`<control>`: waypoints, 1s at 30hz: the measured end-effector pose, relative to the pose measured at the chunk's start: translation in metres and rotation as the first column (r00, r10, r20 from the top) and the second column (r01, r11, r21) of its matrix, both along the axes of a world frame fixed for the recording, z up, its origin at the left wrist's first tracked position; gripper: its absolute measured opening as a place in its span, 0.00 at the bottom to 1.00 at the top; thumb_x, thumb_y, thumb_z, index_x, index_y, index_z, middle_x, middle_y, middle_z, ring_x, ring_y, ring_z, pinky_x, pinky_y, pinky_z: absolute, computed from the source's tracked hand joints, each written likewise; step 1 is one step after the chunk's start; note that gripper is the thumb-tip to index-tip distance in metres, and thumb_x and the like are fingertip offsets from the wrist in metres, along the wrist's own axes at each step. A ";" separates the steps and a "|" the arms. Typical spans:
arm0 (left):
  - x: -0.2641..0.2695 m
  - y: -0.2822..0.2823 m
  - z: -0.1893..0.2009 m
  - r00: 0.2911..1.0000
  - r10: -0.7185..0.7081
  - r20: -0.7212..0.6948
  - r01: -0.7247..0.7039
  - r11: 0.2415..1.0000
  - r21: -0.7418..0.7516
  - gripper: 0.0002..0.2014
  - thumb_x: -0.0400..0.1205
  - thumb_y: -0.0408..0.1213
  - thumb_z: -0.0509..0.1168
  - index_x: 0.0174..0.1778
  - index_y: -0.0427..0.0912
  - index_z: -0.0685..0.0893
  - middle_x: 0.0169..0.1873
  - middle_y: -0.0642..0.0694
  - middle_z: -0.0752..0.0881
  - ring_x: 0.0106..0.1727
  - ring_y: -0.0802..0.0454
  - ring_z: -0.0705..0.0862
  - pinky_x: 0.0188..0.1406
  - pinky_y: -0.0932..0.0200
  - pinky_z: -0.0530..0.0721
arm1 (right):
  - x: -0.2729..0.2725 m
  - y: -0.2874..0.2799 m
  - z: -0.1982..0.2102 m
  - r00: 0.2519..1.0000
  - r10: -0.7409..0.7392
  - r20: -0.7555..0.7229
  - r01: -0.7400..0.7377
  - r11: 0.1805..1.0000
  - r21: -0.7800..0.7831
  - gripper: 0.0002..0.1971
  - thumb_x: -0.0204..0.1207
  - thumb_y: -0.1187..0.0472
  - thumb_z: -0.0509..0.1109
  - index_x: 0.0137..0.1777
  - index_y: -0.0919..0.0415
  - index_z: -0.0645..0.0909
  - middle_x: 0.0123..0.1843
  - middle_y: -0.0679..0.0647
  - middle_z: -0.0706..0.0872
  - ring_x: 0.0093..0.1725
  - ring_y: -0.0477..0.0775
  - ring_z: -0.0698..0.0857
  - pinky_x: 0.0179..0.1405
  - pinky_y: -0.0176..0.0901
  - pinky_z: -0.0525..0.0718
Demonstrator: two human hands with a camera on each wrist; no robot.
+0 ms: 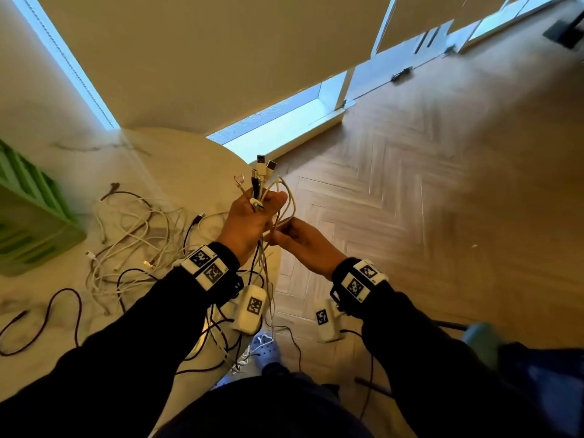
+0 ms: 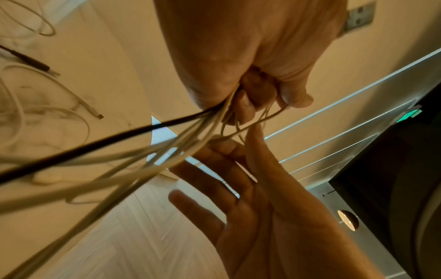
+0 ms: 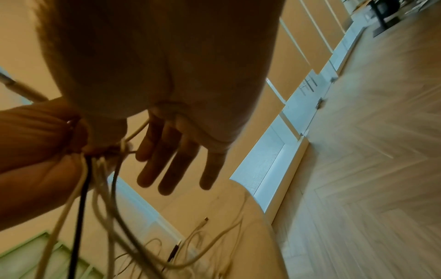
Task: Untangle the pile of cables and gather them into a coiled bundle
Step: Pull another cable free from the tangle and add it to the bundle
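Several cables are gathered in the left hand, whose fingers are curled tightly around them. Their plug ends stand up above the fist, and the free lengths hang down from under the hand, most of them white and one black. This bunch is held in the air above the rounded far-right edge of the table.

The right hand is just beside the left one, on its right side. In the wrist views its fingers are straight and spread, not closed. One white loop from the bunch runs past the index finger and the thumb, but I cannot tell whether they pinch it or only touch it.

The rest of the pile lies on the table, in its middle and toward the near edge: white and dark cables crossing one another in loose loops. One dark cable curves alone near the left edge. A green crate stands at the left side of the table. Some cable ends hang over the near-right edge toward the wooden floor.
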State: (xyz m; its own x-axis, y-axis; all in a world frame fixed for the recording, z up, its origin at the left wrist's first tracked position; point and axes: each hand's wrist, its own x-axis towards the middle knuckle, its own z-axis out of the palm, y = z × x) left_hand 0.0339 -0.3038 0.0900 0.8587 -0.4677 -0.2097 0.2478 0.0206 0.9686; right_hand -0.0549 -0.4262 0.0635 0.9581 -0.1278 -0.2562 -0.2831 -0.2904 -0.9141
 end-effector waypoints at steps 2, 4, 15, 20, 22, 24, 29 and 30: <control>0.002 0.000 0.001 1.000 0.010 -0.010 -0.009 1.000 0.007 0.09 0.82 0.38 0.73 0.53 0.38 0.84 0.21 0.61 0.81 0.22 0.65 0.77 0.32 0.61 0.75 | 0.003 0.006 0.001 0.995 -0.088 0.043 0.084 0.993 0.078 0.10 0.88 0.56 0.64 0.61 0.63 0.80 0.54 0.57 0.91 0.54 0.50 0.91 0.62 0.46 0.87; 0.007 0.003 0.001 0.999 0.035 -0.003 -0.035 0.999 0.000 0.07 0.82 0.39 0.74 0.49 0.41 0.85 0.21 0.61 0.81 0.23 0.63 0.77 0.33 0.60 0.75 | 0.006 0.007 0.003 0.993 -0.111 0.046 0.103 0.983 0.151 0.10 0.89 0.58 0.62 0.61 0.64 0.79 0.54 0.57 0.90 0.51 0.54 0.92 0.62 0.50 0.88; 0.031 0.026 0.003 0.958 0.093 -0.272 -0.185 0.922 -0.339 0.18 0.93 0.44 0.53 0.44 0.40 0.80 0.24 0.54 0.67 0.23 0.58 0.62 0.24 0.62 0.60 | 0.017 -0.100 -0.010 0.989 -0.113 -0.091 0.037 0.803 -0.594 0.09 0.88 0.55 0.61 0.56 0.52 0.84 0.57 0.55 0.88 0.56 0.57 0.85 0.55 0.46 0.77; 0.028 0.030 0.004 0.961 0.031 -0.274 -0.142 0.908 -0.395 0.16 0.93 0.42 0.52 0.45 0.40 0.79 0.26 0.52 0.71 0.22 0.59 0.64 0.22 0.64 0.64 | 0.004 -0.102 -0.027 0.849 0.008 -0.528 -0.401 0.661 -0.635 0.25 0.81 0.52 0.69 0.77 0.49 0.72 0.78 0.55 0.76 0.75 0.60 0.76 0.75 0.56 0.73; 0.027 0.029 0.004 0.966 0.024 -0.256 -0.128 0.908 -0.399 0.16 0.93 0.42 0.52 0.45 0.39 0.78 0.27 0.52 0.72 0.23 0.59 0.66 0.23 0.64 0.65 | 0.011 -0.075 -0.018 0.946 0.130 -0.296 -0.290 0.748 -0.598 0.32 0.77 0.52 0.71 0.81 0.46 0.67 0.82 0.52 0.72 0.78 0.57 0.73 0.78 0.59 0.71; 0.026 0.030 0.004 0.969 0.033 -0.246 -0.131 0.910 -0.392 0.16 0.93 0.42 0.52 0.45 0.39 0.78 0.27 0.52 0.72 0.23 0.59 0.67 0.24 0.64 0.66 | 0.021 -0.041 -0.006 0.959 0.254 -0.127 -0.284 0.853 -0.438 0.30 0.79 0.51 0.72 0.80 0.47 0.69 0.79 0.47 0.76 0.76 0.49 0.75 0.76 0.48 0.71; 0.029 0.034 0.005 0.976 0.070 -0.208 -0.144 0.919 -0.366 0.16 0.93 0.42 0.52 0.45 0.39 0.78 0.27 0.52 0.74 0.27 0.57 0.72 0.27 0.62 0.74 | 0.035 0.009 -0.002 0.924 0.365 0.114 -0.285 0.855 -0.434 0.15 0.86 0.44 0.64 0.58 0.54 0.82 0.47 0.45 0.88 0.49 0.48 0.85 0.53 0.42 0.80; 0.030 0.038 0.006 0.975 0.085 -0.204 -0.155 0.921 -0.357 0.16 0.93 0.43 0.52 0.46 0.39 0.79 0.28 0.51 0.75 0.29 0.56 0.75 0.29 0.61 0.77 | 0.037 0.008 -0.004 0.919 0.350 0.183 -0.234 0.855 -0.462 0.15 0.87 0.47 0.62 0.53 0.57 0.83 0.44 0.47 0.88 0.44 0.50 0.84 0.48 0.43 0.79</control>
State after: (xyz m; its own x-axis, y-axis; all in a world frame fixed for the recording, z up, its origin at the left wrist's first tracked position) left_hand 0.0641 -0.2659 0.0959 0.8768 -0.4377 -0.1991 0.3909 0.4078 0.8251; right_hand -0.0182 -0.4178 0.0591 0.9917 0.1284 0.0116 0.0985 -0.6966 -0.7107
